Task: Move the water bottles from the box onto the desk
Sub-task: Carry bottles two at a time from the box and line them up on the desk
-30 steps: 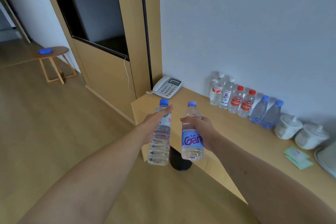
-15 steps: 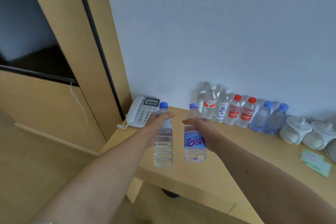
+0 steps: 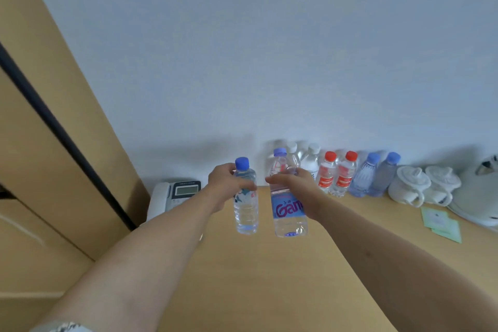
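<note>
Both arms reach out over the desk [image 3: 256, 283], each hand carrying one upright water bottle above the wood. The left hand [image 3: 226, 186] wraps its fingers round the shoulder of a slim bottle [image 3: 245, 213] with a blue cap. The right hand [image 3: 293, 187] grips the upper part of a wider Ganten bottle [image 3: 289, 213], which has a blue label with pink lettering and a pale blue cap. The two bottles hang side by side, close but apart, their bases clear of the desk.

Behind them a row of bottles stands against the wall [image 3: 269, 48]: two white-capped bottles [image 3: 310, 160], partly hidden by the Ganten bottle, then two red-capped bottles [image 3: 335, 178], then two blue bottles [image 3: 373, 175]. To the right of the row sit two white lidded cups [image 3: 423, 187], the edge of a white kettle [image 3: 477, 197] and pale green packets [image 3: 440, 222] lying flat. At the left back corner of the desk a white telephone [image 3: 172, 194] with a grey display is partly covered by the left forearm.

The desk is smooth light wood with a matte finish. The wall is plain and pale blue-grey. On the left a tall cabinet [image 3: 54, 116] in the same wood carries a dark strip down its face. The bottles are clear ribbed plastic; the cups look like glazed ceramic.
</note>
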